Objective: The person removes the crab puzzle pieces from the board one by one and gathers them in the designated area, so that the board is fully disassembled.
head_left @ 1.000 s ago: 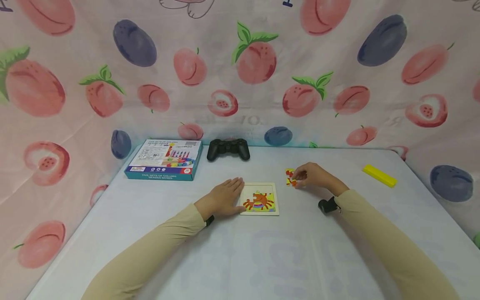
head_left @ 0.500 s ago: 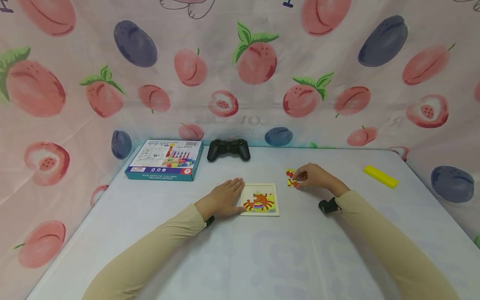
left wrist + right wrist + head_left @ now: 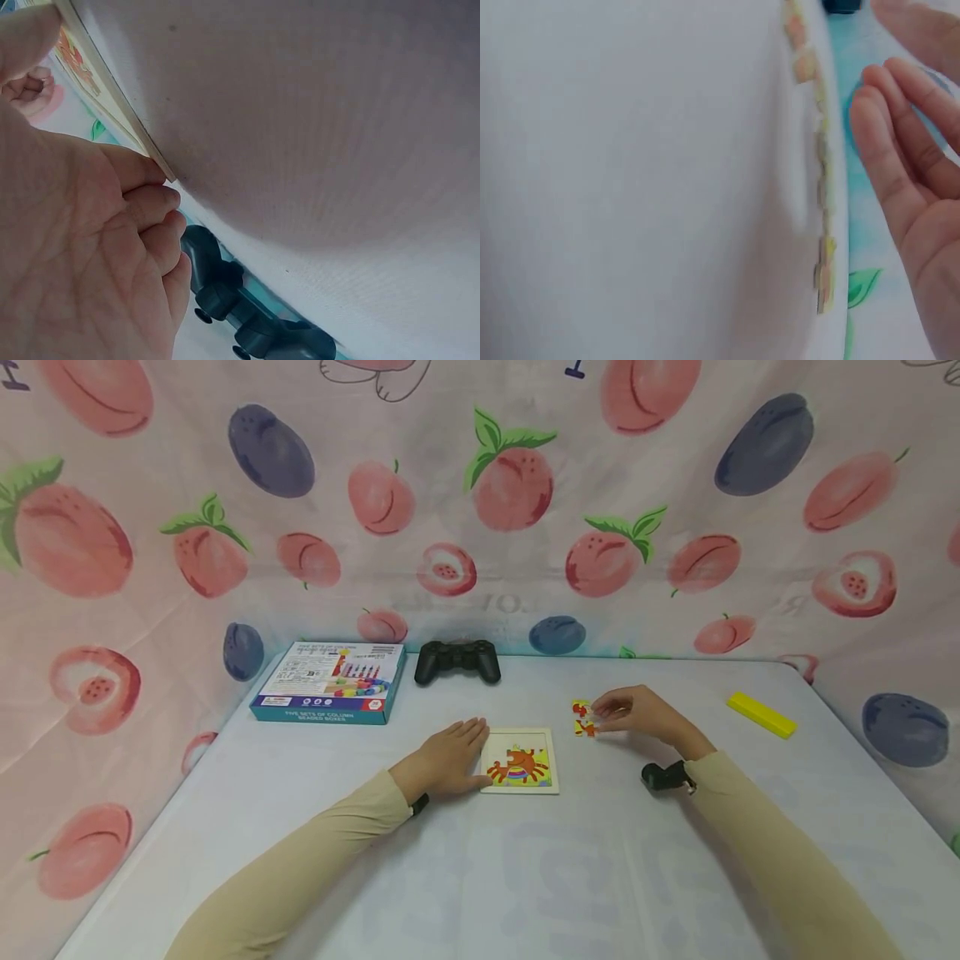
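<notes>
A jigsaw puzzle board point(image 3: 517, 732) with a pale rim lies flat in the middle of the table, part of a brown crab picture fitted in its lower half. My left hand point(image 3: 446, 758) rests at its left side, fingers extended and thumb by the near corner; the left wrist view has these fingers against the board's edge point(image 3: 124, 112). To the right of the board lie loose puzzle pieces point(image 3: 581, 727), red and yellow. Just beside them hovers my right hand point(image 3: 637, 712), thumb and fingers apart. In the right wrist view, several pieces point(image 3: 824, 274) lie apart from that hand's fingertips.
A flat boxed toy set point(image 3: 326, 681) stands at the back left, with a black game controller point(image 3: 457, 662) beside it. Over on the right lies a yellow bar point(image 3: 761, 714). A fruit-print curtain point(image 3: 510, 560) hangs behind the table's far edge.
My right hand has drawn slightly right, away from the pieces, and its fingers have spread; more of the pieces shows. The left hand and board stay put.
</notes>
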Demonstrator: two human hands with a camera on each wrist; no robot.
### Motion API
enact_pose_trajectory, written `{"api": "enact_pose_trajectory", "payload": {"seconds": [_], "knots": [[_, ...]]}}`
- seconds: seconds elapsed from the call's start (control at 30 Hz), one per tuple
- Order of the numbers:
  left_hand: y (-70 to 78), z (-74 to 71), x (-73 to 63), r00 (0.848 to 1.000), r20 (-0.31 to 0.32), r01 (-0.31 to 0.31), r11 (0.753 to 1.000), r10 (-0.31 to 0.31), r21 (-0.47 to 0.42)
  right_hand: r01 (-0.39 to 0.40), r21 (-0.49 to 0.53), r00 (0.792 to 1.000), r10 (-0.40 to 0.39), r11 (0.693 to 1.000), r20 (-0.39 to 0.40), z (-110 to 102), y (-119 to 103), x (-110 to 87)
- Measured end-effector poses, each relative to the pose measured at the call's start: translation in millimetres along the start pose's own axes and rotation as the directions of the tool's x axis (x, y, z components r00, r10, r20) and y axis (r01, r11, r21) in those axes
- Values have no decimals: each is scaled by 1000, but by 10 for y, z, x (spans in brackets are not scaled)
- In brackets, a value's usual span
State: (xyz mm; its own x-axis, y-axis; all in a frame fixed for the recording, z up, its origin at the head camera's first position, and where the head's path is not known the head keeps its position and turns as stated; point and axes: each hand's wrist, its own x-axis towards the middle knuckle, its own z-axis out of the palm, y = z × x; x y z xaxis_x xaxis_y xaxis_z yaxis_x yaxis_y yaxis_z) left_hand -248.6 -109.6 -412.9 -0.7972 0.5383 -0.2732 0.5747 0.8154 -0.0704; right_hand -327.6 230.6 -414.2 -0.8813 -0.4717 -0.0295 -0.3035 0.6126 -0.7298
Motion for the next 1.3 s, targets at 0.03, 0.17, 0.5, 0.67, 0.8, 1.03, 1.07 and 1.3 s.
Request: {"api": "enact_pose_trajectory", "payload": {"seconds": [0.03,0.17,0.5,0.67,0.8,1.03,1.07,1.3], "knots": [[0,1,-2,1000,-1,-1,1000,1,-2,1,30,1000,0,1000,-9,4,-8,-14],[-9,4,-3,1000,1,3,1000,-3,7,36,165,999,-33,986,-18,68,-131,-37],[-15,-9,-19,1000,-5,1,1000,-1,4,75,261,983,-115,962,144,483,-548,111],[-9,-6,-18,1000,-8,5,1000,-5,-3,72,266,966,-134,961,223,652,-634,229],[-6,0,-14,1000,-10,6,1000,-6,-8,72,232,956,-134,970,263,738,-658,307],[2,-1,-6,1000,-8,0,1000,0,-5,58,87,950,-81,995,302,810,-722,381],[4,-4,-6,1000,-8,0,1000,0,-4,59,72,949,-79,996,305,814,-730,388],[8,-7,-4,1000,-13,2,1000,-1,5,68,19,945,-71,997,320,816,-775,407]]}}
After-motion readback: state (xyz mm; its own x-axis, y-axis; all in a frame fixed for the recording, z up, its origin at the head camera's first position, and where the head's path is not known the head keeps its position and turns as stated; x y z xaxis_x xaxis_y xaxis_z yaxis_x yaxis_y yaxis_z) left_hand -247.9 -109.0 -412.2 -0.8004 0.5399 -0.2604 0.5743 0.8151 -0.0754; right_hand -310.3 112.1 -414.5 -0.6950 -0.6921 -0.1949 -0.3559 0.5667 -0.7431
